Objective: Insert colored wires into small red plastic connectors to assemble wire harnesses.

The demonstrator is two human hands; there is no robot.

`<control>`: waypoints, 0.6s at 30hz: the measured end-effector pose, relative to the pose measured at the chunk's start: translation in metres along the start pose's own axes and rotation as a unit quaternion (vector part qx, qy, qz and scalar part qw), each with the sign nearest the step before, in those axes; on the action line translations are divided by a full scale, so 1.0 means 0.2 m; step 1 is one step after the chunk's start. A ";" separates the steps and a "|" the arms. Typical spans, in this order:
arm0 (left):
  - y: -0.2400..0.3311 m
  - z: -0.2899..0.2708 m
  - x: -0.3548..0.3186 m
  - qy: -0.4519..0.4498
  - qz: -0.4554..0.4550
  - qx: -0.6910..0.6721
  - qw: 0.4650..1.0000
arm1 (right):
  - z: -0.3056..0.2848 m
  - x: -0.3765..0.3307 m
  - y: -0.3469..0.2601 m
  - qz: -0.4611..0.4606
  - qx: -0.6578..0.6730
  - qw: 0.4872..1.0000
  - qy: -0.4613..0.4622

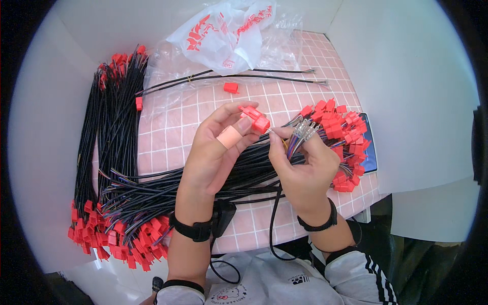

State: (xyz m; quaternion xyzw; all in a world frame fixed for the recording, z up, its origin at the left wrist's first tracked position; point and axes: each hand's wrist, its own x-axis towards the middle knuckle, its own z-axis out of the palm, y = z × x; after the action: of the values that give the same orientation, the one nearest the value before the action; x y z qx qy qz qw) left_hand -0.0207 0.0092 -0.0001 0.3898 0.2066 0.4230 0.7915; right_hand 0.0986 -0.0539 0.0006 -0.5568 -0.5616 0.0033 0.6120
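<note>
In the middle of the table, my left hand [208, 152] pinches a red plastic connector housing [258, 122] between thumb and fingers. A tan bandage [230, 136] wraps the thumb. To its right, my right hand [307, 170] is closed on a fan of thin coloured wires with metal crimp terminals [305, 130]. Its thumb and forefinger meet at the near end of the housing, where a single thin wire tip shows. Whether that tip is inside the housing I cannot tell. A black cable [274, 218] loops down from the right hand toward my lap.
Black cables [249, 170] with red connectors [338, 124] lie under my hands. More cable bundles [117, 122] stand along the left edge. A loose red housing [231, 88], two cables [244, 76] and plastic bags [223, 38] lie at the back. A phone [369, 142] lies right.
</note>
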 end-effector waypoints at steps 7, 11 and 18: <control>0.01 0.03 -0.01 0.012 0.013 0.025 1.000 | 0.00 0.00 0.01 0.056 0.017 0.998 -0.007; 0.01 0.02 0.00 0.016 0.006 0.015 1.000 | 0.02 -0.01 0.02 0.049 0.045 0.998 0.003; 0.00 0.02 -0.01 0.015 0.002 0.008 1.000 | 0.01 -0.01 0.01 0.063 0.067 0.996 -0.004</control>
State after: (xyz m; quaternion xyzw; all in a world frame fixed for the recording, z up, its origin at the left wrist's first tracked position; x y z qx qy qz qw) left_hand -0.0198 0.0067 0.0026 0.3900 0.2214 0.4289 0.7842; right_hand 0.0980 -0.0526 -0.0030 -0.5488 -0.5263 0.0819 0.6443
